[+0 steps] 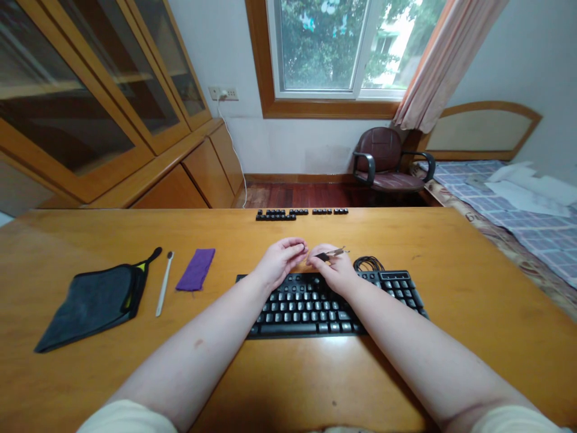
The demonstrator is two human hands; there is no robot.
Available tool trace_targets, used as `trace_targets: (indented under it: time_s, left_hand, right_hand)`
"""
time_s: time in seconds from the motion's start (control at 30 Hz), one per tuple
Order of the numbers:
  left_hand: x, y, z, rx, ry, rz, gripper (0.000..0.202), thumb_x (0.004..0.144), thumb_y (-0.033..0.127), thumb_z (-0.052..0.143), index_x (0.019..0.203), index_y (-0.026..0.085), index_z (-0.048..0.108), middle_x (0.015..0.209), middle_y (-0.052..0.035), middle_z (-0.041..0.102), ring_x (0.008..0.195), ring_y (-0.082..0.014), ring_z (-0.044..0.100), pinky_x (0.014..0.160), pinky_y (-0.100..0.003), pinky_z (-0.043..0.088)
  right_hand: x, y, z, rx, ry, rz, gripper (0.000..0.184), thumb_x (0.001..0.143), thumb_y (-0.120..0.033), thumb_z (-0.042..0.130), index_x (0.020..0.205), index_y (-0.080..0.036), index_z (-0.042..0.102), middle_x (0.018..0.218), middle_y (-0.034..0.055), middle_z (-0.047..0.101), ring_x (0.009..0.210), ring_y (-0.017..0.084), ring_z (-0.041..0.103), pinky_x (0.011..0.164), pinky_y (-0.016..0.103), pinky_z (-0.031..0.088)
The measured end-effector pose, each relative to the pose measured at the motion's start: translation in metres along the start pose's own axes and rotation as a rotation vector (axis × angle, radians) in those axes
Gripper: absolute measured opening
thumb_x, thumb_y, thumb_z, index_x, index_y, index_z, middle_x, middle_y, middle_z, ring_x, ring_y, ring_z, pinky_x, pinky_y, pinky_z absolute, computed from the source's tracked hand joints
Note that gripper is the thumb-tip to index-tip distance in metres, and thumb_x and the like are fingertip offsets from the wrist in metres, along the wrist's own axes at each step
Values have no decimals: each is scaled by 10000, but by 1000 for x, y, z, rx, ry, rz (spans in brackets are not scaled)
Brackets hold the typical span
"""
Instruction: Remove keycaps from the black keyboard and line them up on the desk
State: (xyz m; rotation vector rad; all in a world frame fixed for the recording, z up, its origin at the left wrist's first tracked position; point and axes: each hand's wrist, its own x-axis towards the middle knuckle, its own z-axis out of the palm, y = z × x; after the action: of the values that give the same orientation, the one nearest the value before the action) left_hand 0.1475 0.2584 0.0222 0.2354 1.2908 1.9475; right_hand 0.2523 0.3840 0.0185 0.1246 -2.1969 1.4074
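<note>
A black computer keyboard [304,307] lies on the desk in front of me, with bare key sockets along part of its upper rows. Over its top edge, my left hand [280,263] is closed in a pinch; a tiny dark bit shows at the fingertips, too small to name. Close beside it, my right hand [336,272] is closed around a keycap puller [334,253], its wire prongs pointing right, away from the left hand. Removed black keycaps [276,217] stand in short rows near the desk's far edge.
On the left of the desk [487,288] lie a dark grey cloth [97,300], a white toothbrush [164,285] with a dark head and a folded purple cloth [196,269]. A coiled cable [368,263] sits behind the keyboard. A chair [383,159] stands beyond the desk.
</note>
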Motion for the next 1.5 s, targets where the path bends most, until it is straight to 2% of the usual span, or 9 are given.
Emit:
trace_targets:
  time_s: [0.13,0.3,0.43,0.57,0.77,0.97,1.1,1.37,1.5]
  left_hand:
    - [22,31,-3,146,94,214,236,654,285,714,834,148,645,876,-46,671,770,-113,612,842,-307,479]
    - [78,59,1,751,82,459,228,669,303,677,840,152,693,845,-69,691,789,-171,610,813,-323,463]
    - [110,40,10,1147,-53,478,158,688,267,638,795,168,699,791,-55,691,737,-177,609,738,-297,464]
    - [123,16,19,1472,-227,492,127,675,203,621,770,191,704,748,-33,678,705,-174,594,716,-276,447]
    - [137,9,16,1578,-178,479,152,637,203,663,781,220,710,778,-34,687,762,-207,599,751,-298,425]
    - [136,12,1,1651,-29,529,162,706,260,629,838,222,717,898,-87,682,978,-275,540,913,-394,334]
    - [135,9,-8,1677,5,704,114,699,251,654,791,245,722,1082,-68,643,1186,-298,390,1023,-436,195]
    - [143,10,-20,1763,88,634,130,715,340,649,817,300,718,926,-9,691,966,-241,519,881,-383,334]
    - [142,11,-17,1757,70,677,128,701,357,663,802,295,712,899,-4,692,951,-231,541,870,-367,349]
  right_hand:
    - [0,1,-2,6,89,41,274,871,-337,492,715,-176,650,714,49,627,706,163,593,699,300,475]
    - [1,2,-4,27,192,42,346,872,-335,491,586,-182,610,704,56,625,722,171,595,720,310,466]
    - [0,2,-6,35,293,44,421,871,-362,486,491,-189,537,692,60,619,717,174,590,715,310,458]
    - [0,7,-8,74,453,156,414,876,-428,456,564,-186,579,564,22,540,588,152,530,633,289,426]
    - [4,16,-9,280,639,335,450,849,-521,454,659,-147,617,459,-31,426,437,101,403,486,251,337]
    - [6,14,-7,325,624,361,448,821,-530,494,637,-144,626,454,-32,428,440,96,402,485,249,327]
    - [7,11,-7,340,617,357,459,802,-547,512,622,-141,627,450,-29,424,439,97,395,479,253,316]
    - [6,15,-6,350,612,377,450,806,-539,512,645,-134,627,443,-40,421,427,88,383,472,245,296]
    - [5,16,-6,341,607,361,434,810,-520,518,658,-131,635,450,-41,423,435,87,387,481,244,302]
